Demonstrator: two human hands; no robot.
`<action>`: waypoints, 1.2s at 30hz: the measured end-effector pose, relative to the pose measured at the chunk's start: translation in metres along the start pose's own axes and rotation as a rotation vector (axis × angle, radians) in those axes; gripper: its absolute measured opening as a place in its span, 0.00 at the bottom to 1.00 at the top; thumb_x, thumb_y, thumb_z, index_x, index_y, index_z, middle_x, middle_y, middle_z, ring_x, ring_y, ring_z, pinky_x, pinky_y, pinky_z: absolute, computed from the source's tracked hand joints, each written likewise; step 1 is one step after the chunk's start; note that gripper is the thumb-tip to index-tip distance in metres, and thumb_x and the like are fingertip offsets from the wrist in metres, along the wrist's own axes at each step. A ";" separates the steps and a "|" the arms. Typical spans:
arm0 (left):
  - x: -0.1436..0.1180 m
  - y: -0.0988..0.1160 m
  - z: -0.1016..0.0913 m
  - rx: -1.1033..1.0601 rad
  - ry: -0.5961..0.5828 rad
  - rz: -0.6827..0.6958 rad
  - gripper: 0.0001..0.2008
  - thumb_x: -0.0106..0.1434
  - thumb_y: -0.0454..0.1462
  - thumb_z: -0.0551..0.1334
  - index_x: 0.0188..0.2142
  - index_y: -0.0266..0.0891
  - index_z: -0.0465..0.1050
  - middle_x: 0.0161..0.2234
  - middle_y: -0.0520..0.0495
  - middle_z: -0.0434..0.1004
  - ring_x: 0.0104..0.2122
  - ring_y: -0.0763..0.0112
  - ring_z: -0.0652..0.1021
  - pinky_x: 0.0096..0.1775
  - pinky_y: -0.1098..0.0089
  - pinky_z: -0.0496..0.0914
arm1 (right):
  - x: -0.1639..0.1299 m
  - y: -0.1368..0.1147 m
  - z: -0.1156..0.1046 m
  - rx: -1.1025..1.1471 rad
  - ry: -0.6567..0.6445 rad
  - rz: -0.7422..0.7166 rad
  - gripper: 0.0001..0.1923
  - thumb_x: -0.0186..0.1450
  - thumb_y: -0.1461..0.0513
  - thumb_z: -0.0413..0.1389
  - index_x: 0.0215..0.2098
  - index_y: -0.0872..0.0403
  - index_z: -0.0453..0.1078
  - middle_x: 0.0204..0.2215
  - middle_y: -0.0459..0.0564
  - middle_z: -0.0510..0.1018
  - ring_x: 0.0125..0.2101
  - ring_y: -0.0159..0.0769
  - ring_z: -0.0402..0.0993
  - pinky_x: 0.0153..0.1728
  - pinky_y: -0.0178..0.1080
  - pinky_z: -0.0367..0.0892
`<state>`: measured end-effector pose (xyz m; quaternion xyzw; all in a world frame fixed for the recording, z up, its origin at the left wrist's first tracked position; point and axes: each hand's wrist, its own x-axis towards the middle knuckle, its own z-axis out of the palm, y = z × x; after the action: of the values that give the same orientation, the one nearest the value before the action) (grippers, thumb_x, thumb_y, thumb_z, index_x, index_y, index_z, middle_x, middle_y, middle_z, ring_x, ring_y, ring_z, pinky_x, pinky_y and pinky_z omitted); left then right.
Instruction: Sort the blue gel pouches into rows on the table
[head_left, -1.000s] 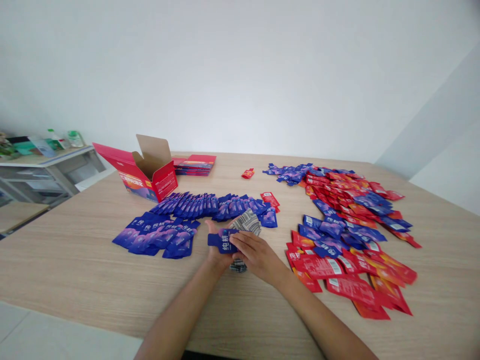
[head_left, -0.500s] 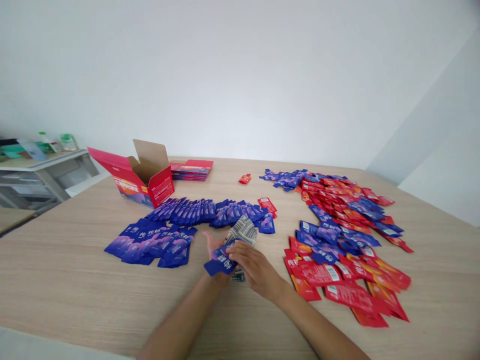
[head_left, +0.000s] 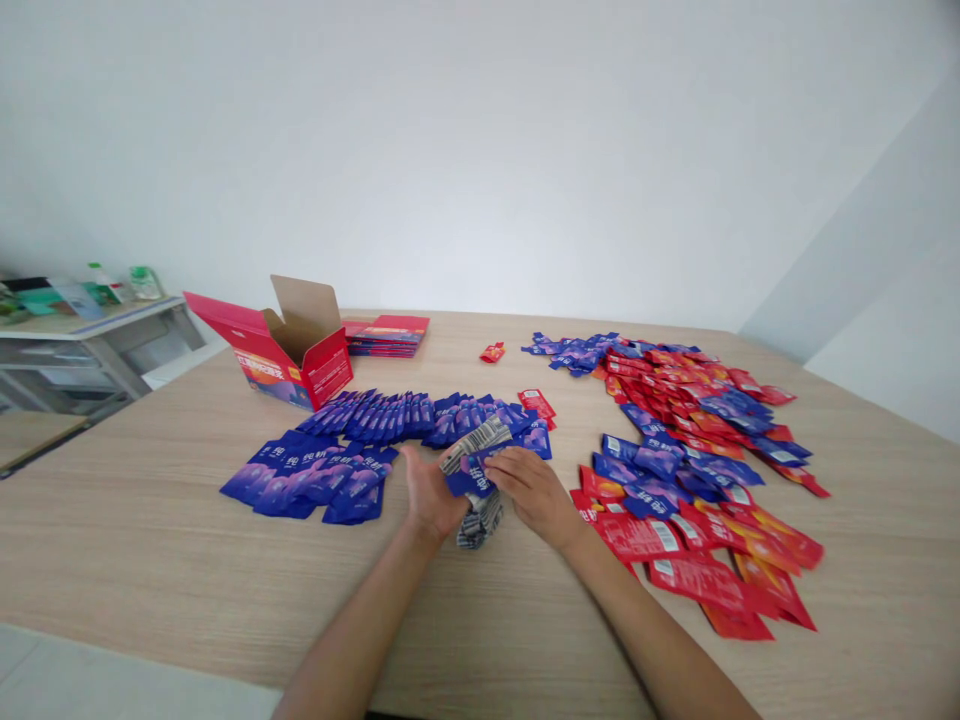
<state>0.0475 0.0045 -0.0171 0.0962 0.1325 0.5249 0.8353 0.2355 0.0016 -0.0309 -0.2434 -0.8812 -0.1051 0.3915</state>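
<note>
My right hand [head_left: 536, 495] pinches a blue sachet [head_left: 472, 477] with white lettering. The sachet lies against a black-and-white striped thing [head_left: 478, 522] whose kind I cannot make out; parts of it show above and below. On the other side is my left hand [head_left: 431, 497], its thumb stretched up and apart. Its other fingers are hidden behind the sachet and the striped thing. Just beyond the hands runs a row of overlapping blue sachets [head_left: 390, 415]. Left of my left hand, more blue sachets [head_left: 300, 473] lie fanned out flat.
An open red box [head_left: 328, 375] stands at the back left beside stacked flat cartons [head_left: 390, 335]. Red sachets [head_left: 705, 588] and blue ones form a heap on the right. A small red sachet [head_left: 492, 352] lies at the back. A side table [head_left: 90, 325] with bottles stands far left.
The blue sachet and my right hand have moved slightly right and away from me. The striped thing has shifted and folded, showing more below the sachet. My left hand's palm shows more.
</note>
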 end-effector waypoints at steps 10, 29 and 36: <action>0.002 0.010 -0.001 -0.036 -0.017 0.010 0.52 0.56 0.71 0.48 0.58 0.30 0.71 0.51 0.26 0.78 0.56 0.38 0.74 0.55 0.44 0.67 | -0.012 0.025 -0.024 -0.186 -0.030 0.276 0.19 0.63 0.72 0.48 0.46 0.52 0.74 0.40 0.55 0.81 0.43 0.46 0.75 0.50 0.51 0.66; 0.003 -0.019 0.002 0.216 -0.043 0.086 0.23 0.62 0.40 0.65 0.56 0.33 0.74 0.47 0.37 0.82 0.54 0.51 0.78 0.59 0.53 0.67 | 0.013 -0.011 0.003 0.830 0.609 1.234 0.23 0.60 0.46 0.62 0.45 0.51 0.69 0.18 0.38 0.71 0.19 0.33 0.65 0.21 0.35 0.61; 0.005 -0.023 0.002 0.264 -0.012 0.121 0.25 0.58 0.34 0.67 0.56 0.33 0.74 0.45 0.38 0.83 0.52 0.52 0.79 0.58 0.54 0.68 | 0.018 -0.018 0.000 0.696 0.602 1.169 0.23 0.61 0.46 0.61 0.46 0.53 0.69 0.22 0.42 0.76 0.20 0.33 0.67 0.22 0.35 0.62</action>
<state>0.0697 -0.0011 -0.0222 0.2163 0.1891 0.5519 0.7829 0.2161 -0.0074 -0.0173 -0.4953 -0.4449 0.3433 0.6625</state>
